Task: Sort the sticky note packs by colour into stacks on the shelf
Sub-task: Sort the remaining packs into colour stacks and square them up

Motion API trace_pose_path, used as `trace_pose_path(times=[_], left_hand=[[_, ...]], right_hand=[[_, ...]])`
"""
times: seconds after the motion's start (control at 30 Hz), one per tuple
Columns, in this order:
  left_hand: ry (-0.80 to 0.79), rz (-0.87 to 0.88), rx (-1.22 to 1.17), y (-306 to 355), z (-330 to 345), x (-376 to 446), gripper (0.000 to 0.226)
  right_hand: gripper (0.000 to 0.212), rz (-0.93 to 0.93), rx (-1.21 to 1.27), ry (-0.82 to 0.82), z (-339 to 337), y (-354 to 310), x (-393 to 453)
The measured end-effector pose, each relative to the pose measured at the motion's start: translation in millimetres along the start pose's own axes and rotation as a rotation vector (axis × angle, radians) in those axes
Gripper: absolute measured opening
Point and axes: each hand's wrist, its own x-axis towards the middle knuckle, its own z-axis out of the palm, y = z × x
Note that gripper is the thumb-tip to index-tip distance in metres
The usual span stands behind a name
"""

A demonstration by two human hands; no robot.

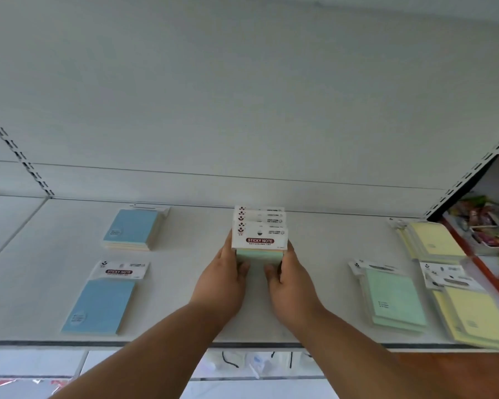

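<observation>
In the middle of the white shelf (202,321), my left hand (224,279) and my right hand (288,276) grip a stack of several sticky note packs (259,236) from both sides. Its white header cards fan out at the top, and the front pack's lower edge looks pale green. On the left lie a blue pack (100,305) near the front and a blue-topped stack (133,229) behind it. To the right are a green stack (393,299), a yellow stack (432,241) at the back and a yellow stack (476,312) at the front.
The shelf's back panel (242,110) rises right behind the packs. A slotted upright (470,174) bounds the bay on the right, with colourful packaged goods (484,223) beyond it. Another slotted upright (20,156) stands at the left. A lower shelf with items shows below the front edge.
</observation>
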Motion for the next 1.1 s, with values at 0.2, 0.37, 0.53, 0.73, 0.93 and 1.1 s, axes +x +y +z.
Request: trace_pose_path(times=[0.2,0.37,0.53,0.73,0.93,1.1], left_hand=[[0.003,-0.038,-0.046,10.5,-3.7,11.2,0.054],[-0.099,-0.298,0.059,25.6,-14.8,49.3,0.035],[-0.244,-0.402,0.119,38.4,-20.2,72.7,0.031],[-0.262,-0.463,-0.038,32.0,-17.6,89.6,0.038],[-0.164,-0.268,0.276,13.6,-28.9,69.6,0.034],[-0.298,-0.119,0.491,-4.7,-35.9,53.3,0.033]], right_hand=[[0.042,0.008,-0.053,0.011,-10.1,-4.9,10.5],[0.014,0.148,-0.134,-0.013,-19.3,-19.2,49.4],[0.019,0.396,-0.012,-0.054,-13.8,-21.1,78.0],[0.034,0.446,-0.006,-0.027,-12.9,-15.2,92.4],[0.033,0.253,-0.224,0.067,-28.8,-0.3,61.2],[0.012,0.026,-0.487,-0.117,-34.0,17.8,39.3]])
